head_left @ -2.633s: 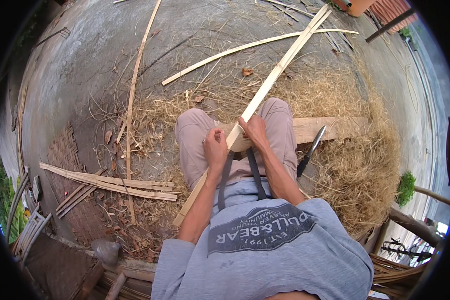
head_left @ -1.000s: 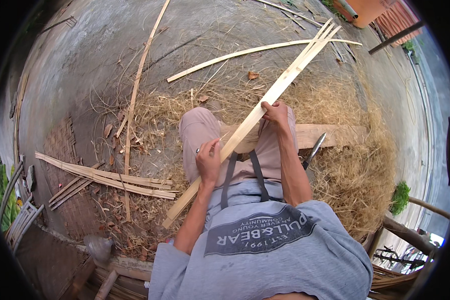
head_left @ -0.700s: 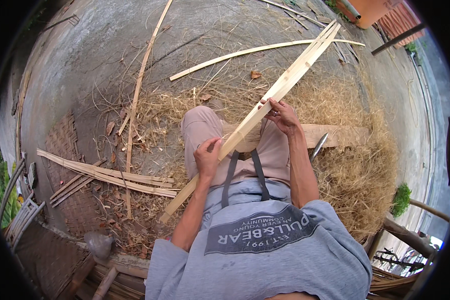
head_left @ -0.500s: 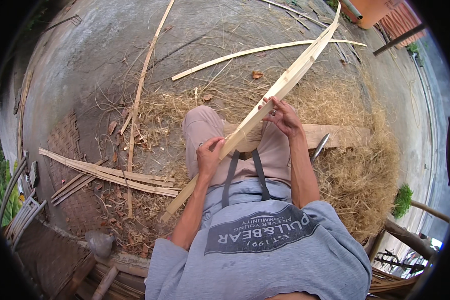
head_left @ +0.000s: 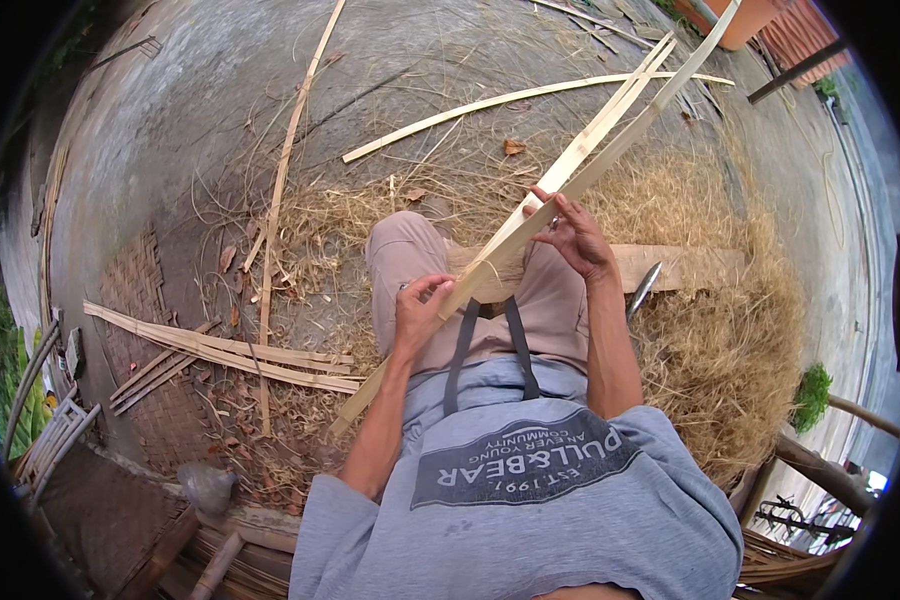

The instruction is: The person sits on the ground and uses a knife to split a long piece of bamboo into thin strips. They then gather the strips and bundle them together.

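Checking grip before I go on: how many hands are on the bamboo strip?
2: left hand grips the bamboo strip at the lap; right hand holds it farther up.

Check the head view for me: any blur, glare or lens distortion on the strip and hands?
Head view: strong fisheye, so the long bamboo strip bows toward the black rim. Left hand and right hand on it are sharp, no motion blur. Daylight is soft and even, shadows faint, no glare on the concrete ground.
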A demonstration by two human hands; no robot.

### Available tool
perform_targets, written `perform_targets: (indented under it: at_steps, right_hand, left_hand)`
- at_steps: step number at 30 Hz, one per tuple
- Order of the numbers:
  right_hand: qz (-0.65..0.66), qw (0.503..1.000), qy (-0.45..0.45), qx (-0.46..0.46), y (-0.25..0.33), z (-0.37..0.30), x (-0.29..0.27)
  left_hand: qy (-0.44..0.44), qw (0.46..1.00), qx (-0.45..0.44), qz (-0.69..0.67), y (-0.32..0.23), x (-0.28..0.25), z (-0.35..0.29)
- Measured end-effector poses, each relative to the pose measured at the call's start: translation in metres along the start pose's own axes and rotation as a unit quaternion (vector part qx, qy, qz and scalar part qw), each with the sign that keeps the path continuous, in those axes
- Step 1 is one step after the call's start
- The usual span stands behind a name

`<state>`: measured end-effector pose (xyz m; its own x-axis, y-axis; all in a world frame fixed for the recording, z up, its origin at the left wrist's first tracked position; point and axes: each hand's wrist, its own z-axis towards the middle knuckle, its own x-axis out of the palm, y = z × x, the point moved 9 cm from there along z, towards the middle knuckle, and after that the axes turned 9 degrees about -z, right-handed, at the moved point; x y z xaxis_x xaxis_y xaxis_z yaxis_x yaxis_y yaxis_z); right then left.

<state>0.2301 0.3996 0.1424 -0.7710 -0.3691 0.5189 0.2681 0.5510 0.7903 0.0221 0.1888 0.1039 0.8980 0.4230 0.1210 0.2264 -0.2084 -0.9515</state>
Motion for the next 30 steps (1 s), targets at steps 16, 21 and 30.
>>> perform_targets:
  at_steps: [16, 21, 30]
  right_hand:
    - [-0.102, 0.989, -0.074, 0.073, -0.016, 0.019, -0.011]
    - [-0.284, 0.908, -0.306, -0.039, -0.038, -0.006, -0.029]
    - [-0.243, 0.962, -0.072, 0.104, -0.155, -0.079, 0.062]
  left_hand:
    - [0.0, 0.941, 0.163, 0.296, -0.034, 0.023, -0.007]
    - [-0.024, 0.943, 0.168, 0.286, -0.022, 0.023, -0.002]
    - [-0.017, 0.946, 0.115, 0.302, -0.02, 0.019, -0.004]
